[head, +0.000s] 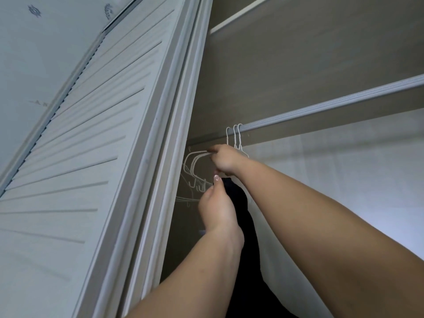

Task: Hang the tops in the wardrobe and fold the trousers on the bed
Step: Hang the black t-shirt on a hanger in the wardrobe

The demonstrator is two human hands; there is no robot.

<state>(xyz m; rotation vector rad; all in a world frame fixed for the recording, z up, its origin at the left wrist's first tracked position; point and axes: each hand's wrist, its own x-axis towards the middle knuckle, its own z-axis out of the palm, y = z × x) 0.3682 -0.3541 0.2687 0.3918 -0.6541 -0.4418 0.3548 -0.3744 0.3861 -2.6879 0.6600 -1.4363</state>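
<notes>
Closest to me, two bare forearms reach up into the open wardrobe [298,72]. The left hand [216,211] is lower and nearer, its fingers curled round the top edge of a black garment [243,226] and its thumb lying up along the cloth. The cloth hangs straight down from that grip between the two arms and drops out of sight at the bottom of the view. I can't tell from here whether it is a top or trousers, though being carried to the rail suggests a top.

Just above and a little further in, the right hand [226,160] pinches the shoulder wire of the white hangers [195,165], its fingertips closed on the bundle. There are three hooks over the grey rail [321,109], close together at its left end, right beside the louvred door [91,145]. All of them look bare; no clothing is on any hanger that I can see.

Further back is the pale rear panel, and a shelf [238,18] sits above the rail. The rest of the rail, running off to the right, carries nothing visible.

So by my reckoning the hanging is only beginning: a hanger is being picked out while the black piece waits in the other hand, not yet threaded on. Nothing hangs on the stretch of rail that shows. The bed and the trousers are out of sight, so I can't judge that half.
</notes>
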